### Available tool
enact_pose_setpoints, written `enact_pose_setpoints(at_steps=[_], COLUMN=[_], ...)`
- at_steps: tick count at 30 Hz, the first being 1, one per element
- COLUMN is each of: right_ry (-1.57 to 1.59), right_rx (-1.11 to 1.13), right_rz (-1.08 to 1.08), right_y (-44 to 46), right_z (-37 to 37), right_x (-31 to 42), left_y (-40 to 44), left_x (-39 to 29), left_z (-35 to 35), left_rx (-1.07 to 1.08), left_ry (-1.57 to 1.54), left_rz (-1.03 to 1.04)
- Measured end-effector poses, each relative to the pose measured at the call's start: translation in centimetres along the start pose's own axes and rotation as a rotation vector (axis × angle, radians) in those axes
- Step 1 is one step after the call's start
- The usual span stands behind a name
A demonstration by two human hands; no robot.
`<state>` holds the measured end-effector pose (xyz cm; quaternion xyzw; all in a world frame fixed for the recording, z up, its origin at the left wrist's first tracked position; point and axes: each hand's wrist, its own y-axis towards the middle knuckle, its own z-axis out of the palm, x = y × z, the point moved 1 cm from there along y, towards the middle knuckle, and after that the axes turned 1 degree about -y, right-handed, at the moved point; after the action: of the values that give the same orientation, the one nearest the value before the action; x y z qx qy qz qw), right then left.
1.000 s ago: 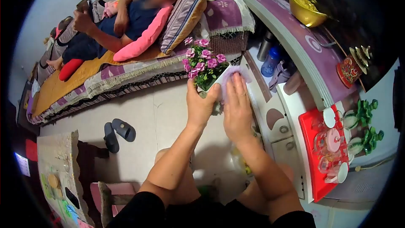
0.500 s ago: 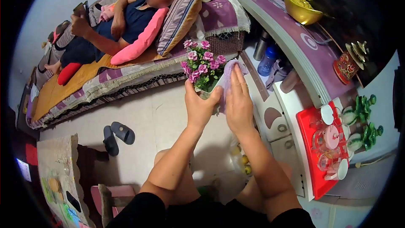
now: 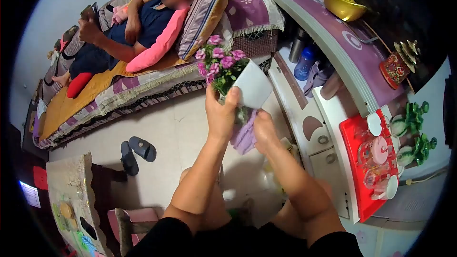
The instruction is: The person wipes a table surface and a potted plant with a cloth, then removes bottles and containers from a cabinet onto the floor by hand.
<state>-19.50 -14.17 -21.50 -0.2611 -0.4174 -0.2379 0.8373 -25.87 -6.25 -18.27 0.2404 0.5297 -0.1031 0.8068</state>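
Pink-purple artificial-looking flowers (image 3: 220, 62) with green leaves stand in a white square pot (image 3: 254, 84), tilted in front of me. My left hand (image 3: 221, 112) grips the pot at its near left side, thumb pressed on the white face. A lilac cloth (image 3: 244, 135) hangs beneath the pot's lower edge. My right hand (image 3: 264, 131) is closed on that cloth, just below the pot's lower right corner. Part of the pot's underside is hidden by the cloth and fingers.
Another person (image 3: 143, 28) lies on the sofa (image 3: 157, 83) ahead, holding a phone-like object. To the right runs a cabinet (image 3: 316, 138) with a red tray (image 3: 351, 154) of cups. Dark slippers (image 3: 135, 154) lie on the floor; a covered table (image 3: 69, 176) stands at left.
The pot has turned so its white side faces me. My right hand and the lilac cloth have moved down from the pot's right side to its lower edge.
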Motion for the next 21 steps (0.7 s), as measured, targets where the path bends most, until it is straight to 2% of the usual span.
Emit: enact_pose_setpoints(at_steps=[1, 2, 5, 6, 9, 11, 12, 15, 16, 19, 20, 21], right_ry=[0.085, 0.087, 0.459, 0.49, 0.27, 0.261, 0.257, 0.418, 0.43, 0.32, 0.304, 0.287], right_rx=[0.011, -0.069, 0.236, 0.301, 0.162, 0.159, 0.157, 0.286, 0.317, 0.277, 0.257, 0.238], right_rz=[0.042, 0.054, 0.017, 0.002, -0.106, -0.086, -0.077, -0.032, -0.01, 0.071, 0.079, 0.088], right_y=[-0.2, -1.0, 0.4, 0.2, 0.1, 0.3, 0.3, 0.5, 0.6, -0.3, -0.6, -0.9], right_z=[0.6, 0.5, -1.6, -1.5, -1.3, -1.9, -2.1, -2.8, -2.9, -2.8, -2.7, -2.6], right_x=[0.3, 1.4, 2.5, 3.5, 3.1, 2.9, 2.9, 4.1, 4.5, 5.0, 5.1, 5.2], left_y=[0.2, 0.4, 0.6, 0.6, 0.0, -0.8, -0.6, -0.4, -0.2, 0.2, 0.0, -0.1], left_x=[-0.1, -0.2, -0.8, -0.5, -0.7, -1.8, -1.6, -1.9, -1.7, -1.6, -2.1, -2.1], left_z=[-0.3, -0.6, -0.8, -0.8, -0.3, 0.5, 0.0, -0.8, -1.0, -1.0, -1.2, -1.2], left_rx=[-0.005, -0.011, 0.022, 0.042, 0.108, 0.168, 0.231, 0.445, 0.489, 0.596, 0.688, 0.677], left_ry=[0.011, 0.022, 0.008, 0.033, 0.166, 0.153, 0.193, 0.162, 0.075, 0.208, 0.214, 0.179], left_rz=[0.004, 0.008, 0.016, 0.027, 0.112, 0.11, -0.02, -0.108, -0.234, -0.033, -0.201, -0.198])
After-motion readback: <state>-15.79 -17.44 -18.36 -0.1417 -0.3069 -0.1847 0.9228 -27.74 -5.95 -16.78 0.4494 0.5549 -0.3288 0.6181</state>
